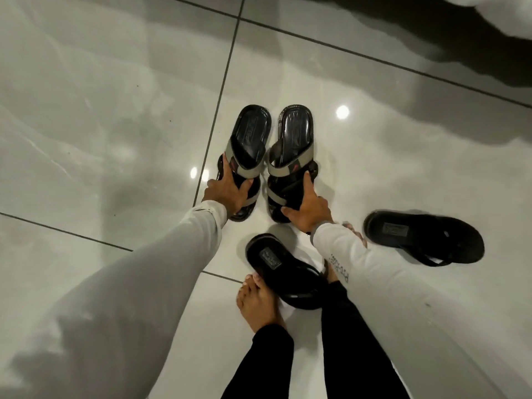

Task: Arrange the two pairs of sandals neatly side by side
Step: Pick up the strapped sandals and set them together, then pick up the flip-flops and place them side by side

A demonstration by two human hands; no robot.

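Observation:
Two black sandals with grey straps stand side by side on the glossy tiled floor, heels pointing away from me. My left hand (230, 194) grips the toe end of the left strapped sandal (249, 145). My right hand (306, 208) grips the toe end of the right strapped sandal (292, 148). A black flip-flop (283, 276) lies near my feet, angled, partly under my right sleeve. The second black flip-flop (423, 236) lies apart at the right, pointing sideways.
My bare left foot (259, 303) stands beside the near flip-flop; toes of the other foot (355, 234) show behind my right wrist. Grey tiles with dark grout lines (218, 93) spread all around. A dark shadow (489, 47) covers the top right corner.

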